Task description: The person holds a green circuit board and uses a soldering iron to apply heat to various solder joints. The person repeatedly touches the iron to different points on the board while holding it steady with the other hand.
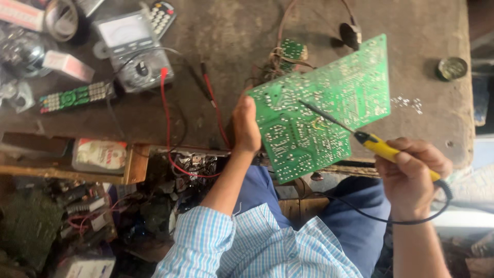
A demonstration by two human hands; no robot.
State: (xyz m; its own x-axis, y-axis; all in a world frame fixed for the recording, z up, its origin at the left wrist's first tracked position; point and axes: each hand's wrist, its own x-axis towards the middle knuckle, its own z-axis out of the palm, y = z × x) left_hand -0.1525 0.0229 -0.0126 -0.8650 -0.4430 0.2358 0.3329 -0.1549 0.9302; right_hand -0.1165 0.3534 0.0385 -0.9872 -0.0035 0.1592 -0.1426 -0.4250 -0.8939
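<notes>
Gripped at its edge by the left hand [246, 126], the green circuit board [324, 103] is held tilted above the workbench [231, 31] while the right hand [411, 172] clasps a yellow-handled soldering iron [378, 146], whose tip, seemingly touching, could bridge neighbouring joints if slipped.

circuit board [324, 108] hides left hand [245, 126] fingers | tape roll [60, 18] cut off at top

The circuit board [319, 105] is matt green with shiny solder dots; the soldering iron [378, 146] has glossy yellow plastic; the tabletop [231, 31] looks rough and worn.
</notes>
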